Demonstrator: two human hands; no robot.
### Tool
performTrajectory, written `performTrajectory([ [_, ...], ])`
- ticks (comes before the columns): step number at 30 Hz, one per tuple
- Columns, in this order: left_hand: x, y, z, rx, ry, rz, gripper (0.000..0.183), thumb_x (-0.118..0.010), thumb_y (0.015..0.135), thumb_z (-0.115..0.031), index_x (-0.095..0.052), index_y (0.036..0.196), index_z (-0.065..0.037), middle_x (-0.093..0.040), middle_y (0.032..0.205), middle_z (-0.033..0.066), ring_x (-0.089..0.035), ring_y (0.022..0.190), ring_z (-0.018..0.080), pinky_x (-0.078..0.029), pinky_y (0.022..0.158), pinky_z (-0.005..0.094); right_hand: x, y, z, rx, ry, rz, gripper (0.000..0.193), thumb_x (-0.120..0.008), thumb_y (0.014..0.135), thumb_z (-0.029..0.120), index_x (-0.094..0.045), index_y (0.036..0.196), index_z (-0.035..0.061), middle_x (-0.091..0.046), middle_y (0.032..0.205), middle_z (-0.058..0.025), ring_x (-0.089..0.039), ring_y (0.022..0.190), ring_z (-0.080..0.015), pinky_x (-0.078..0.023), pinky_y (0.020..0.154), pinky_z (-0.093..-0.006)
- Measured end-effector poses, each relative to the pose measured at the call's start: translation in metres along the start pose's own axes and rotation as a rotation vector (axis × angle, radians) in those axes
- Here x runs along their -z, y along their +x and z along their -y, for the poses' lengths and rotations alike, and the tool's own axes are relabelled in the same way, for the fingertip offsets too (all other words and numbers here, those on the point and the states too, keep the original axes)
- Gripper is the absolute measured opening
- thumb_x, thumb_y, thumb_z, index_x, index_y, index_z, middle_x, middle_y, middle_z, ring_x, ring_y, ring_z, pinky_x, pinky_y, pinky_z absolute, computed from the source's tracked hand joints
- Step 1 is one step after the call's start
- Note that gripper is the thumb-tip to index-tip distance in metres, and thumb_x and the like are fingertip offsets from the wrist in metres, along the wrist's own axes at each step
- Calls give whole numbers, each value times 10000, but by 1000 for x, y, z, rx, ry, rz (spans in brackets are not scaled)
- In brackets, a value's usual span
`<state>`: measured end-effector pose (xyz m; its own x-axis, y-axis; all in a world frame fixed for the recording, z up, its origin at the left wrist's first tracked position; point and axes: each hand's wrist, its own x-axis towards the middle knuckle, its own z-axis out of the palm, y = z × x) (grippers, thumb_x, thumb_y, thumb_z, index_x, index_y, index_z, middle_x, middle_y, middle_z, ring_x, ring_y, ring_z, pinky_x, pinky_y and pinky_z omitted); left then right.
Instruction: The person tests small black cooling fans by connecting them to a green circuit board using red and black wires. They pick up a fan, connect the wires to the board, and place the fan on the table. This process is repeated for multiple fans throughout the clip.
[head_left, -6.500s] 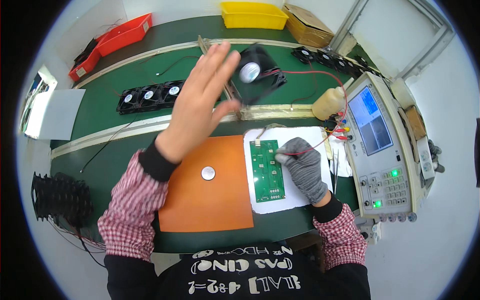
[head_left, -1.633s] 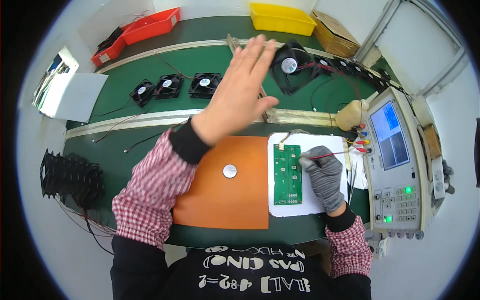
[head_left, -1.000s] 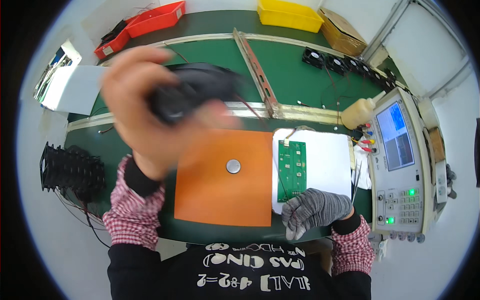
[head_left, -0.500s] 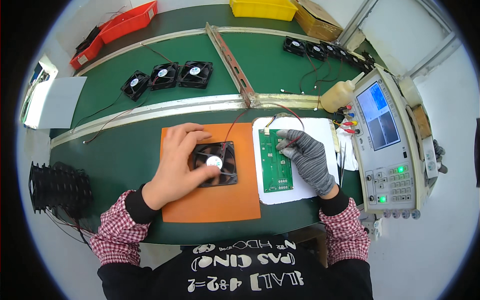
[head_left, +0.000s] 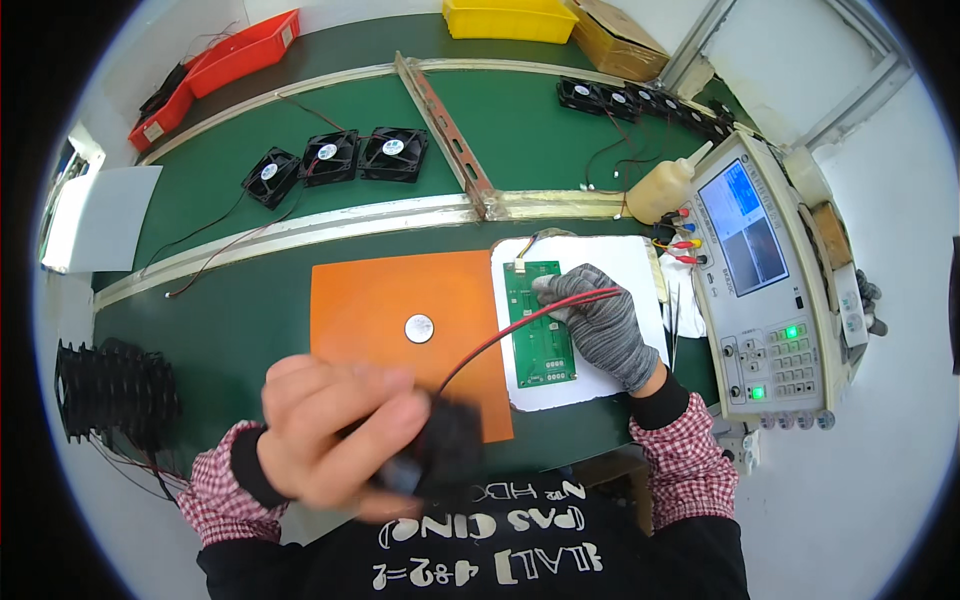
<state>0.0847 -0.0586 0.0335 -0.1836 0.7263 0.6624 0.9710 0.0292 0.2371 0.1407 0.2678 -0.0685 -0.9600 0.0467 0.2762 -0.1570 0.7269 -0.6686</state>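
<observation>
My left hand [head_left: 335, 430], bare and blurred by motion, grips a black cooling fan [head_left: 450, 450] lifted over the front edge of the orange mat [head_left: 375, 285]. A red and black cable [head_left: 500, 335] runs from the fan up across to my right hand [head_left: 608, 325]. That hand wears a grey glove; its thumb and fingers pinch the cable's end over the green circuit board [head_left: 540, 345]. The end itself is hidden by the fingers. The board rests on a white pad [head_left: 600, 390]. A round silvery disc [head_left: 419, 328] lies on the mat.
Right of the pad stands a bench tester [head_left: 750, 250] with a lit screen, beside a glue bottle [head_left: 660, 192] and tweezers [head_left: 675, 310]. Stacked fans [head_left: 115, 390] sit at the left. Three fans [head_left: 330, 158] lie behind the metal rail [head_left: 350, 212]. A slotted bar [head_left: 445, 135] divides the back area.
My left hand has picked the fan up off the mat and drawn it toward my body, uncovering the disc. My right hand stays at the board. The cable now stretches over the glove.
</observation>
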Motion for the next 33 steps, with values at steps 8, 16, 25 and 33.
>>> performTrajectory([
  [8,25,-26,1,599,-1039,78,473,-664,872,-177,-504,1290,-23,-677,998,179,-661,888,272,-506,768,346,1,3,-5,186,-43,-29,234,-722,712,-42,-717,920,67,-620,933,-88,-628,914,-251,-525,818,-335],
  [16,-16,53,19,-174,284,-225,525,-624,886,-414,-573,1239,-29,-645,1124,204,-634,995,324,-553,836,387,4,2,7,277,-204,-87,191,-703,740,23,-681,908,112,-649,868,-94,-628,814,-302,-519,732,-397],
  [25,-92,77,224,484,550,296,1087,-888,553,-368,-370,1446,-26,-415,1435,216,-339,1373,381,-264,1131,504,4,0,6,72,220,-376,228,-728,839,68,-655,1050,26,-649,911,-70,-611,757,-136,-503,713,-271],
  [33,-86,88,87,-85,-255,232,543,-762,621,-147,-565,1127,-128,-555,1114,75,-487,1104,323,-376,933,438,10,-3,32,248,-9,-366,658,-728,774,-6,-468,1375,63,-541,1297,-205,-592,1124,-295,-556,850,-355],
])
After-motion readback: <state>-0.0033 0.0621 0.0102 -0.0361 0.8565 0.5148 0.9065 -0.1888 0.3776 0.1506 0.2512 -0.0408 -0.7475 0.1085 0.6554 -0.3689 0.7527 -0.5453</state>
